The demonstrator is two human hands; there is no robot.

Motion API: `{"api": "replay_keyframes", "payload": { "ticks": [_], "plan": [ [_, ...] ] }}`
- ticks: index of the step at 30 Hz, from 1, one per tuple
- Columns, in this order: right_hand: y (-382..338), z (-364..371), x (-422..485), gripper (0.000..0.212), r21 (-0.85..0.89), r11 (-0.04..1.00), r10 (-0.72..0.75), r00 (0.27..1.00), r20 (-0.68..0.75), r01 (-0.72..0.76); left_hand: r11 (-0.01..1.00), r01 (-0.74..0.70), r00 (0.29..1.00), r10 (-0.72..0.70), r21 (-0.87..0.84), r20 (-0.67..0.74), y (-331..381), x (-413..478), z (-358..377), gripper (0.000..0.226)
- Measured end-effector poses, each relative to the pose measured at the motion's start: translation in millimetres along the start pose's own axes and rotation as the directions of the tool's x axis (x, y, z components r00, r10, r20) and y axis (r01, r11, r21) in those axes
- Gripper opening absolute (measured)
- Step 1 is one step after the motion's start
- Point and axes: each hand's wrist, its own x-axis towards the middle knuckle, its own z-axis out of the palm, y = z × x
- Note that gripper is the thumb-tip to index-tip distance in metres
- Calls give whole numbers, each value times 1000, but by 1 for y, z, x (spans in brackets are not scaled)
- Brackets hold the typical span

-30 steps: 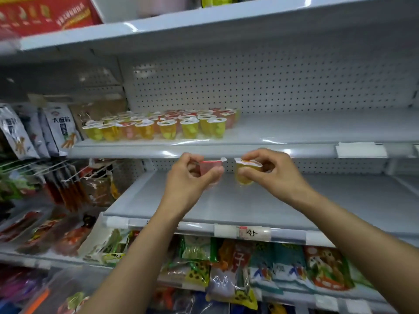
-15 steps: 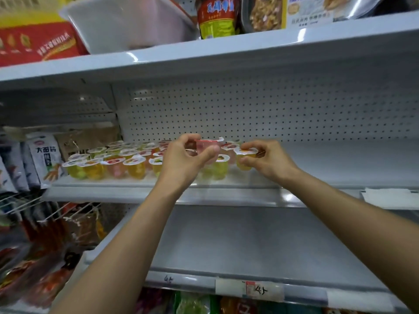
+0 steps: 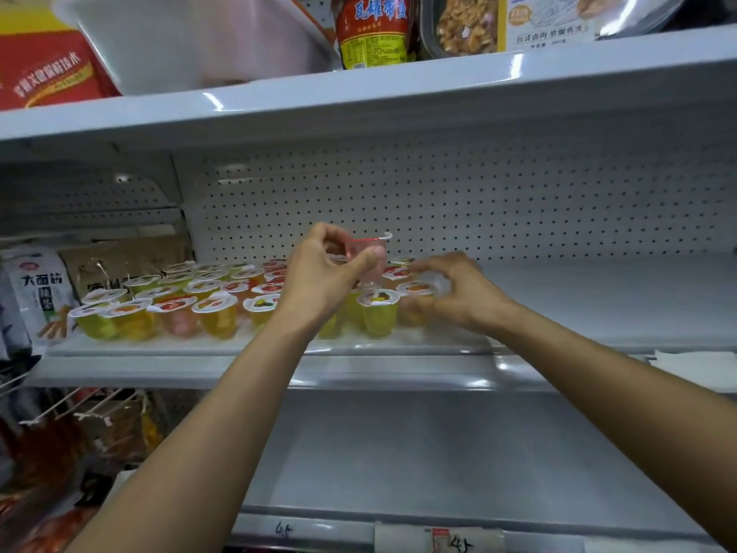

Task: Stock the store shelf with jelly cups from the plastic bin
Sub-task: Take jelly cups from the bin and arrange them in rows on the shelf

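Observation:
Several jelly cups (image 3: 215, 311) in yellow, green and pink stand in rows on the left part of the middle white shelf (image 3: 578, 301). My left hand (image 3: 323, 279) pinches a pink jelly cup (image 3: 369, 253) in the air above the right end of the rows. My right hand (image 3: 458, 291) grips an orange-yellow jelly cup (image 3: 416, 291) that stands on the shelf at the right end of the front row, beside a green cup (image 3: 379, 311). A white plastic bin (image 3: 191, 41) sits on the top shelf at the left.
The perforated back wall (image 3: 478, 201) rises behind the cups. A red jar (image 3: 373, 29) and snack packs (image 3: 470, 23) stand on the top shelf. Snack bags (image 3: 40, 293) fill the left bay. The white shelf below (image 3: 438, 453) runs under my arms.
Both hands rose from the lower shelf to the middle shelf with their cups. My right hand has brought its cup down onto the shelf at the row's right end; my left stays raised.

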Motion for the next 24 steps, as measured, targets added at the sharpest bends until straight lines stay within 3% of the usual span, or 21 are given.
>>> {"api": "replay_keyframes", "payload": {
  "ticks": [5, 8, 11, 14, 18, 20, 24],
  "plan": [
    [-36, -25, -2, 68, 279, 948, -140, 988, -71, 155, 999, -33, 999, 34, -17, 33, 16, 5, 11, 47],
    [-46, -28, -2, 58, 363, 912, -171, 981, -91, 193, 996, -40, 996, 47, -82, 81, 23, 5, 19, 52],
    [-42, -29, -6, 45, 430, 889, -112, 985, -128, 157, 994, -72, 984, 84, -86, 154, 22, 3, 21, 38],
    [-25, -31, -12, 42, 398, 916, 22, 985, -170, 48, 965, -187, 967, 147, 187, 206, 12, 0, 19, 36],
    [-4, -33, -25, 42, 297, 950, 126, 988, -84, -96, 738, -328, 939, 188, 590, 287, -5, -10, 20, 42],
    [3, -29, -30, 41, 242, 959, 157, 987, -20, -148, 670, -354, 931, 184, 653, 316, -12, -13, 23, 41],
    [11, -20, -36, 40, 167, 967, 190, 981, 42, -194, 650, -374, 924, 199, 662, 326, -18, -18, 26, 35]
  ]
}}
